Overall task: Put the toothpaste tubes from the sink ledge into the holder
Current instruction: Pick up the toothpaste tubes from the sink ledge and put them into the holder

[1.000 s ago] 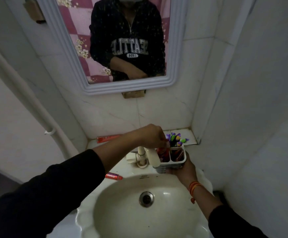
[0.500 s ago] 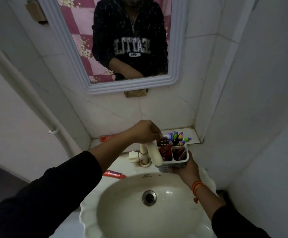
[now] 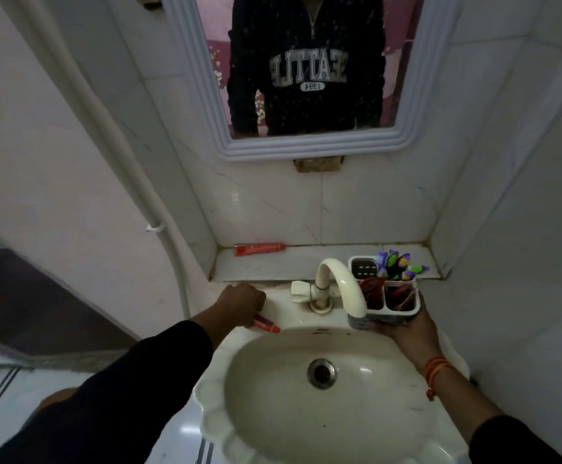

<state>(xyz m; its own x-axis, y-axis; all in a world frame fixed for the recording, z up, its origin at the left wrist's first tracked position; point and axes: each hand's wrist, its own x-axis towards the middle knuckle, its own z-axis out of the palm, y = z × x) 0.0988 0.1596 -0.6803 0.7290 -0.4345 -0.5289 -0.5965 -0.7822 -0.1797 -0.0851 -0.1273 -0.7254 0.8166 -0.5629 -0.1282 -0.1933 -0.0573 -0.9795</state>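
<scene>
My right hand (image 3: 407, 329) holds a white compartmented holder (image 3: 402, 313) from below, just right of the tap. Red tubes stand in its front compartments and several coloured toothbrushes (image 3: 397, 264) fill a rear one. My left hand (image 3: 239, 304) rests on the sink rim at the left, fingers closed over the end of a small red toothpaste tube (image 3: 268, 324) that lies there. Another red toothpaste tube (image 3: 259, 249) lies flat on the tiled ledge against the back wall.
A cream tap (image 3: 340, 286) curves over the oval sink (image 3: 373, 413) between my hands. A framed mirror (image 3: 306, 145) hangs above the ledge (image 3: 289, 266). A white pipe (image 3: 159, 226) runs down the left wall. Tiled walls close in on the right.
My left hand has left the holder and moved down and left onto the tube on the sink rim. The holder stays in my right hand. The camera has tilted downward.
</scene>
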